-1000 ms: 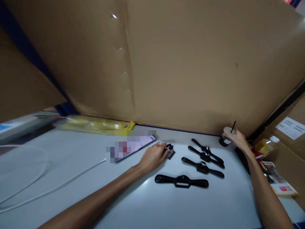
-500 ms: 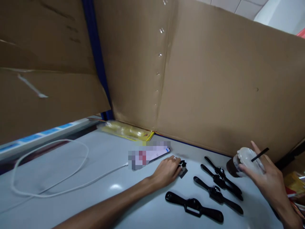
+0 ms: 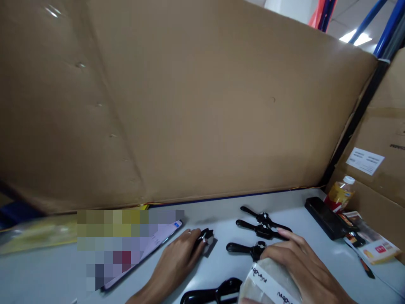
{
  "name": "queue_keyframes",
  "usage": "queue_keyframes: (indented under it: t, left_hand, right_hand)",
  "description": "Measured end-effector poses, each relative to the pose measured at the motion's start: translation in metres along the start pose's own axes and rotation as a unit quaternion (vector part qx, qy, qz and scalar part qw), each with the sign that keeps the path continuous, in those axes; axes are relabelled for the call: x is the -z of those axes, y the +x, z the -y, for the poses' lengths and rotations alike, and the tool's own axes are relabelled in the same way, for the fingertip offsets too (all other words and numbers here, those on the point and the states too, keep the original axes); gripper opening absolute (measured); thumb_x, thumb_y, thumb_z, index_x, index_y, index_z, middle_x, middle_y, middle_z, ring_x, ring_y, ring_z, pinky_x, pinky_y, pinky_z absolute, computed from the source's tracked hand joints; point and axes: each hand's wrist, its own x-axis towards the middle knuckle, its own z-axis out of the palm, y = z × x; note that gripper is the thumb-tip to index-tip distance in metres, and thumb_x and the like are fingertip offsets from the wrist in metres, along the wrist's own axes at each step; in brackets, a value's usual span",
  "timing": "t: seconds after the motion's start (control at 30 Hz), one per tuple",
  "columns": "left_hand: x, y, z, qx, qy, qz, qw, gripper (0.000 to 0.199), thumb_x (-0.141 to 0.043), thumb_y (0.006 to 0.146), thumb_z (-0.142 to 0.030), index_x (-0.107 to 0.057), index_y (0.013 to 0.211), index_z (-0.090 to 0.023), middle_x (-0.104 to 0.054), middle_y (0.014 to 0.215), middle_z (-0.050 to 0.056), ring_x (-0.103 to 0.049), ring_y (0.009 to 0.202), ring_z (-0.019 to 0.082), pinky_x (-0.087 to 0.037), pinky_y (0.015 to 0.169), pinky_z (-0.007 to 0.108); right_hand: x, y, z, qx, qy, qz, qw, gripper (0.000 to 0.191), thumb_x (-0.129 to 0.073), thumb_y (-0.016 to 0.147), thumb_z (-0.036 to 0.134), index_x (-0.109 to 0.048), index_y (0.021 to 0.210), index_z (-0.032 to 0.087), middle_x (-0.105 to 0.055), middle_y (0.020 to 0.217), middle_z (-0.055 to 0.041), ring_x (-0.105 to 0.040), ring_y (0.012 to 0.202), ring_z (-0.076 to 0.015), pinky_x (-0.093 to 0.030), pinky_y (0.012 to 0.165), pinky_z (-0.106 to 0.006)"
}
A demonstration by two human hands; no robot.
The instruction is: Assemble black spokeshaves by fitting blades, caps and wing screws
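My left hand is closed on a small black and silver part at the table's middle. A phone, partly blurred out, lies to its left. My right hand grips a cup with a handwritten label, at the lower right; the cup's lower part is out of frame. Two black two-handled tools lie beyond the cup. A third black tool is partly covered by my right hand and the cup. Another black tool is cut off by the bottom edge.
A cardboard wall stands behind the table. On the right are a black case, a bottle, a printed packet and a cardboard box. Yellow packaging lies at the left.
The view has swung right. My right hand has brought the cup nearer, over the black tools. My left hand still holds the small part.
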Motion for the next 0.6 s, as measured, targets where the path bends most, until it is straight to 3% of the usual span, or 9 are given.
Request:
queue_keyframes:
  t: [0.1, 0.23, 0.33, 0.6]
  left_hand:
    - [-0.002, 0.000, 0.001, 0.012, -0.008, -0.001, 1.000, 0.034, -0.035, 0.101, -0.042, -0.061, 0.091, -0.021, -0.069, 0.088, 0.010, -0.070, 0.080, 0.028, -0.050, 0.072, 0.037]
    - [-0.001, -0.001, 0.001, 0.024, -0.014, 0.002, 1.000, 0.036, -0.035, 0.099, -0.044, -0.061, 0.090, -0.022, -0.068, 0.086, 0.010, -0.069, 0.078, 0.029, -0.049, 0.071, 0.037]
    - [0.001, -0.002, 0.001, 0.025, -0.016, 0.004, 1.000, 0.036, -0.035, 0.099, -0.045, -0.061, 0.092, -0.021, -0.068, 0.086, 0.009, -0.069, 0.079, 0.029, -0.049, 0.071, 0.037]
    - [0.002, -0.002, 0.001, 0.018, -0.017, -0.003, 1.000, 0.035, -0.037, 0.098, -0.045, -0.062, 0.091, -0.022, -0.070, 0.086, 0.009, -0.070, 0.079, 0.029, -0.050, 0.070, 0.037]
  right_hand:
    - [0.002, -0.003, -0.001, 0.010, 0.027, -0.002, 1.000, 0.054, -0.067, 0.095, 0.053, -0.055, 0.138, 0.022, -0.076, 0.111, -0.0070, -0.074, 0.103, -0.0244, -0.043, 0.120, -0.049]
    - [0.013, -0.001, 0.002, 0.028, 0.039, -0.007, 0.999, 0.057, -0.058, 0.098, 0.061, -0.055, 0.141, 0.022, -0.077, 0.114, -0.0064, -0.074, 0.106, -0.0238, -0.044, 0.120, -0.043]
    - [0.021, 0.002, 0.004, 0.034, 0.036, 0.024, 0.998, 0.057, -0.061, 0.099, 0.056, -0.054, 0.144, 0.022, -0.078, 0.117, -0.0055, -0.073, 0.112, -0.0224, -0.041, 0.122, -0.039]
    - [0.028, 0.009, 0.008, 0.062, 0.075, 0.028, 0.995, 0.043, -0.044, 0.110, 0.041, -0.051, 0.143, 0.016, -0.077, 0.119, -0.0068, -0.072, 0.113, -0.0171, -0.029, 0.127, -0.033]
